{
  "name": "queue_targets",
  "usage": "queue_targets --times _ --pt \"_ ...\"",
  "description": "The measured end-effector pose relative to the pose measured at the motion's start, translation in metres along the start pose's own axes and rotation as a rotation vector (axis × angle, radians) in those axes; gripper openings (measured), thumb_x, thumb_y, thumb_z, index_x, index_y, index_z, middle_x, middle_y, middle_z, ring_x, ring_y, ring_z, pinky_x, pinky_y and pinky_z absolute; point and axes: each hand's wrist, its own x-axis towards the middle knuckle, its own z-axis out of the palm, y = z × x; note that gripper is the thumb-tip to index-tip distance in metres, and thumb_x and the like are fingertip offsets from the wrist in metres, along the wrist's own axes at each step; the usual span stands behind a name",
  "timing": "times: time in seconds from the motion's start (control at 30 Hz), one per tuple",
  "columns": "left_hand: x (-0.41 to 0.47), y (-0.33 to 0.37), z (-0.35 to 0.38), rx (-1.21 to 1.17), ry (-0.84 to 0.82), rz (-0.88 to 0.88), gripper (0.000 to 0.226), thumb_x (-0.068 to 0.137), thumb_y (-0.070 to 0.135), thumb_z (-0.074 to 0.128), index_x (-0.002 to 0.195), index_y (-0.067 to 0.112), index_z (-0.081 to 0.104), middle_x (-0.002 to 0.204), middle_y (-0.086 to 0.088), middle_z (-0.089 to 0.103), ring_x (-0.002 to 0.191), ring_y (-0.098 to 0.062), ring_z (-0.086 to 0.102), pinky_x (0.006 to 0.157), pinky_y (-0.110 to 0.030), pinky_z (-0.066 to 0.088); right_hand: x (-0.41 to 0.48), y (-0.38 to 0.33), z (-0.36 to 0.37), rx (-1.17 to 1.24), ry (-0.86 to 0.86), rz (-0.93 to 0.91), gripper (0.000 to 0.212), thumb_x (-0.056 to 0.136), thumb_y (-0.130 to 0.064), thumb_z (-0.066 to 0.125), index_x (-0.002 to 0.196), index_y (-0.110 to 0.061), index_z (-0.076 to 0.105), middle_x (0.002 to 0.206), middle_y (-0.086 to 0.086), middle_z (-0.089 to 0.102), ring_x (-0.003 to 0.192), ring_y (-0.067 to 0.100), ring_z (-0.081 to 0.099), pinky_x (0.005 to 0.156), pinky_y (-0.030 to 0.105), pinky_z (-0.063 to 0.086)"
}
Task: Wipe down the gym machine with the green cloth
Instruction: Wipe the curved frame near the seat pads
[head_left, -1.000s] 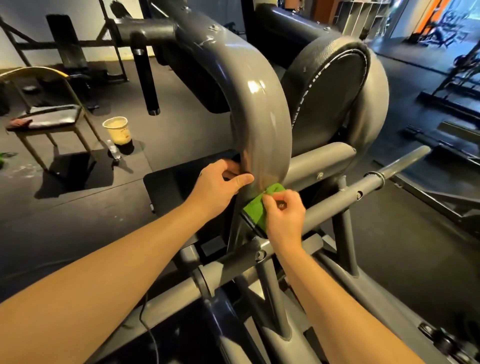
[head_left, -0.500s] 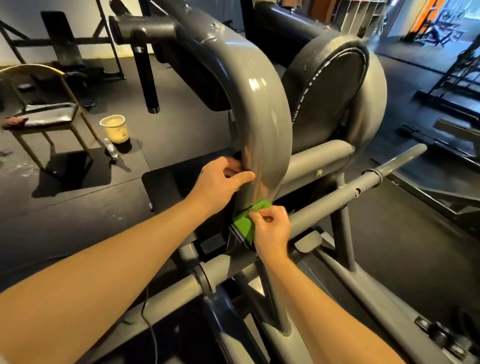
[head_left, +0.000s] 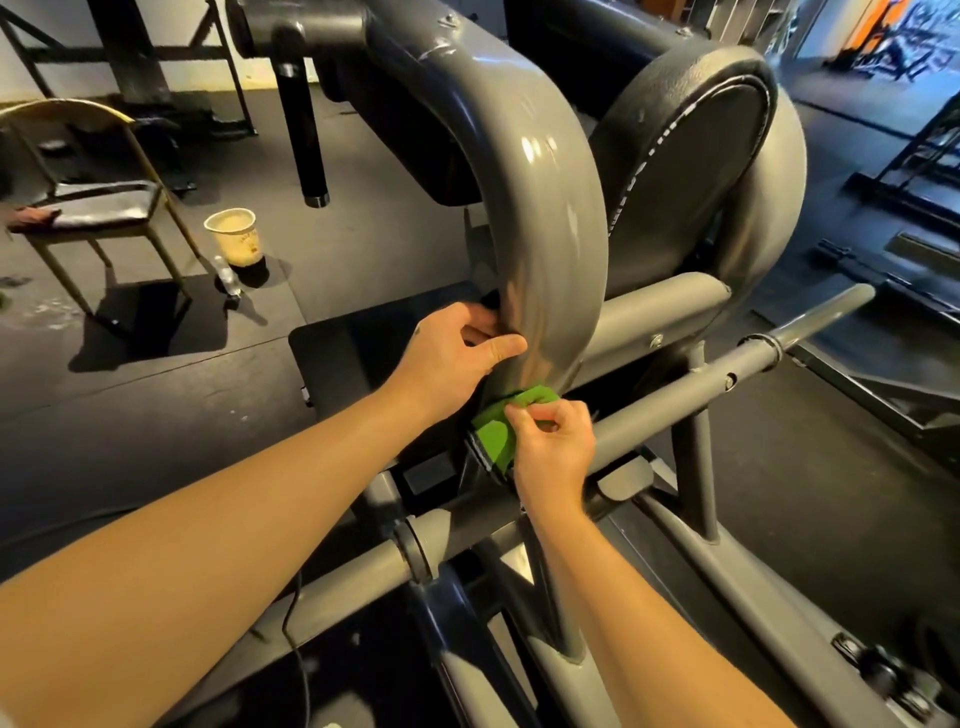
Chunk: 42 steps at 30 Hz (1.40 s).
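From the head camera, the left hand (head_left: 457, 358) gripped the gym machine's curved grey arm (head_left: 545, 234). Just below, the right hand (head_left: 553, 447) pinched the green cloth (head_left: 496, 434) against that arm's lower end.

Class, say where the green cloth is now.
Head view, centre: the green cloth is pinched in the right hand at the base of the grey curved arm.

Bare left forearm (head_left: 234, 519) and right forearm (head_left: 623, 597), uncovered along all the length in view. Bare hands too: left hand (head_left: 452, 353) just left of the curved grey tube (head_left: 550, 234), right hand (head_left: 553, 447) just under its lower end. Short nail on the left thumb.
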Motion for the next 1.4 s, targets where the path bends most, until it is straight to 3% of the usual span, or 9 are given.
queue_targets --times 0.17,0.37,0.63,0.73,0.9,1.1,1.23,1.4 --pt "0.000 0.002 0.000 0.002 -0.011 -0.006 0.026 0.086 0.040 0.079 0.104 0.030 0.064 0.104 0.010 0.069 0.098 -0.008 0.067 0.089 -0.042 0.060 0.005 -0.011 -0.001 -0.003 0.031 -0.178 0.025 0.084 0.001 0.078 0.071 -0.004 0.057 0.092 0.006 0.054 0.080 -0.001 0.053 0.071 0.011 0.045" --pt "0.001 -0.001 -0.002 -0.011 -0.012 -0.019 0.037 0.081 0.045 0.082 0.108 0.024 0.067 0.103 0.007 0.070 0.098 -0.011 0.069 0.087 -0.044 0.061 -0.009 0.017 0.006 -0.071 -0.064 0.119 0.026 0.083 -0.008 0.082 0.075 -0.001 0.058 0.097 0.004 0.054 0.074 -0.010 0.052 0.066 0.009 0.041" --pt "0.002 0.003 -0.004 0.026 -0.033 -0.002 0.038 0.083 0.044 0.082 0.111 0.022 0.067 0.103 0.009 0.071 0.095 -0.007 0.069 0.087 -0.038 0.061 0.016 -0.055 -0.014 0.045 0.033 -0.313 0.024 0.082 -0.012 0.083 0.094 -0.010 0.063 0.112 -0.002 0.048 0.102 -0.009 0.048 0.086 0.007 0.042" --pt "0.002 0.003 -0.004 0.008 -0.037 -0.012 0.034 0.082 0.042 0.083 0.106 0.024 0.067 0.101 0.009 0.071 0.094 -0.007 0.069 0.087 -0.039 0.061 0.012 -0.020 -0.006 0.003 -0.011 -0.245 0.028 0.083 -0.010 0.081 0.088 -0.019 0.055 0.109 -0.003 0.044 0.099 -0.004 0.047 0.084 0.011 0.044" --pt "0.004 0.003 -0.004 -0.009 -0.035 -0.033 0.037 0.080 0.040 0.085 0.107 0.020 0.068 0.101 0.005 0.071 0.094 -0.010 0.069 0.086 -0.043 0.062 0.001 0.027 -0.003 -0.123 -0.099 -0.012 0.027 0.084 -0.011 0.080 0.080 -0.009 0.054 0.101 0.005 0.048 0.081 -0.008 0.046 0.073 0.010 0.038" --pt "0.007 0.005 -0.008 0.006 -0.060 -0.037 0.039 0.079 0.044 0.085 0.106 0.022 0.068 0.100 0.006 0.072 0.093 -0.012 0.070 0.087 -0.045 0.061 0.036 -0.061 -0.028 -0.009 -0.024 -0.282 0.021 0.081 -0.016 0.084 0.087 -0.018 0.063 0.106 0.007 0.054 0.092 0.006 0.053 0.078 0.016 0.046" --pt "0.006 0.008 -0.007 -0.055 -0.094 -0.059 0.030 0.083 0.032 0.084 0.106 0.020 0.068 0.100 0.005 0.073 0.095 -0.012 0.070 0.091 -0.045 0.060 0.071 -0.122 -0.018 0.075 0.067 -0.494 0.014 0.090 -0.016 0.076 0.098 -0.013 0.065 0.110 0.011 0.053 0.095 -0.007 0.051 0.085 0.010 0.043" --pt "0.007 0.005 -0.006 -0.037 -0.084 -0.046 0.026 0.083 0.031 0.084 0.103 0.022 0.071 0.097 0.007 0.074 0.094 -0.010 0.071 0.090 -0.043 0.060 0.051 -0.066 0.000 0.043 0.128 -0.504 0.005 0.100 -0.012 0.061 0.100 -0.012 0.056 0.106 0.014 0.049 0.098 0.003 0.048 0.092 0.014 0.038"
